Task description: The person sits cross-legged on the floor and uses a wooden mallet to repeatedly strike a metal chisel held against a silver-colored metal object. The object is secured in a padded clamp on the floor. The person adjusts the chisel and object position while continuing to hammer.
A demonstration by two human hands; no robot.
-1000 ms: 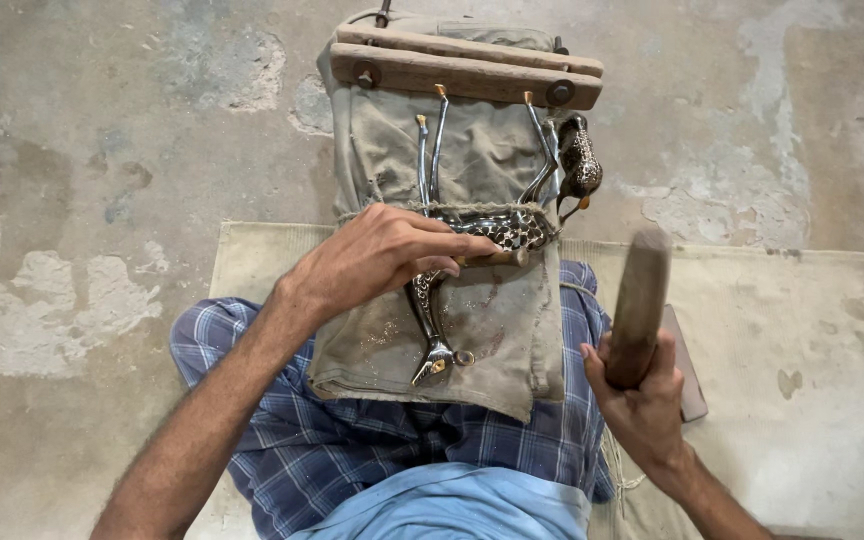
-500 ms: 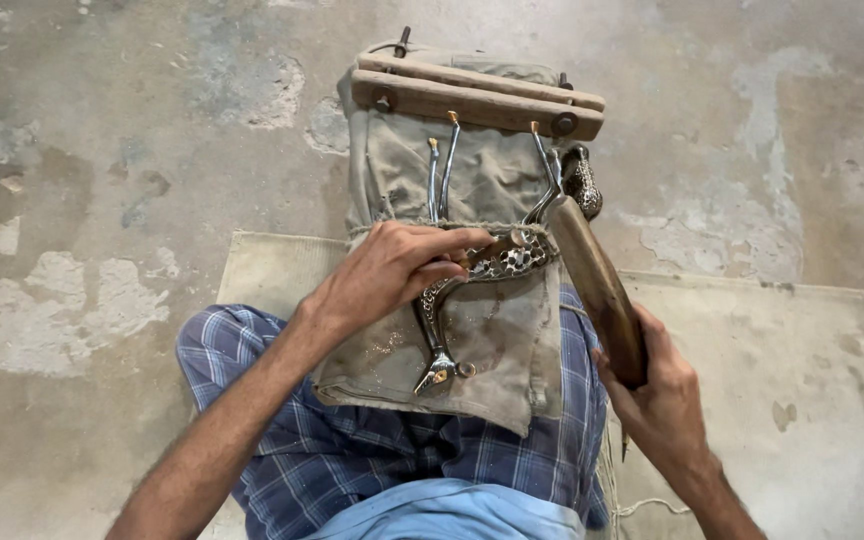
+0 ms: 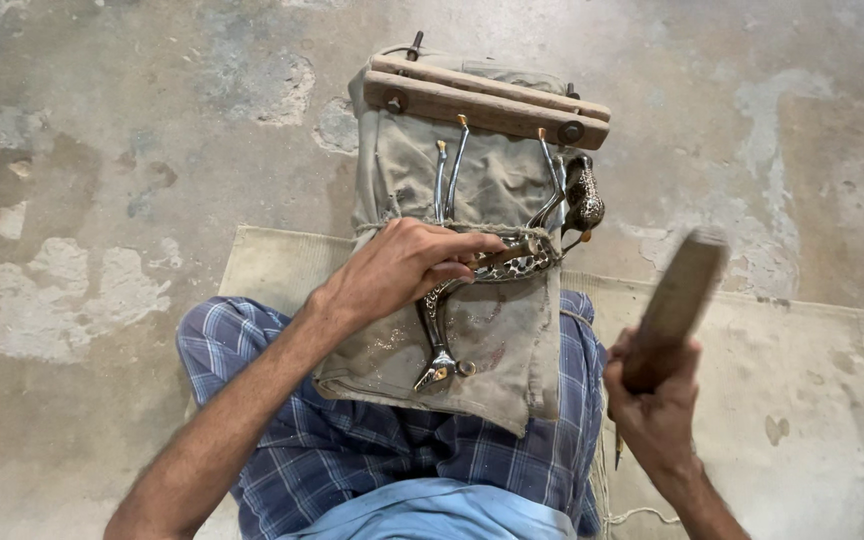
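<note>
Left hand (image 3: 402,270) is pinching a punch against the stiff, likely slippery pierced metal fitting (image 3: 512,265) on the cloth-covered block (image 3: 492,340) while right hand (image 3: 657,400) is gripping the wooden mallet (image 3: 677,300) low on its handle.

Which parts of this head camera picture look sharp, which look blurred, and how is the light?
Head view: soft, even light with faint shadows; the left hand and the metal piece it holds on the cloth are sharp; the wooden mallet in the right hand is slightly motion-blurred; edges bow a little.

packages: none | labels: none | signs: none | screens: none
</note>
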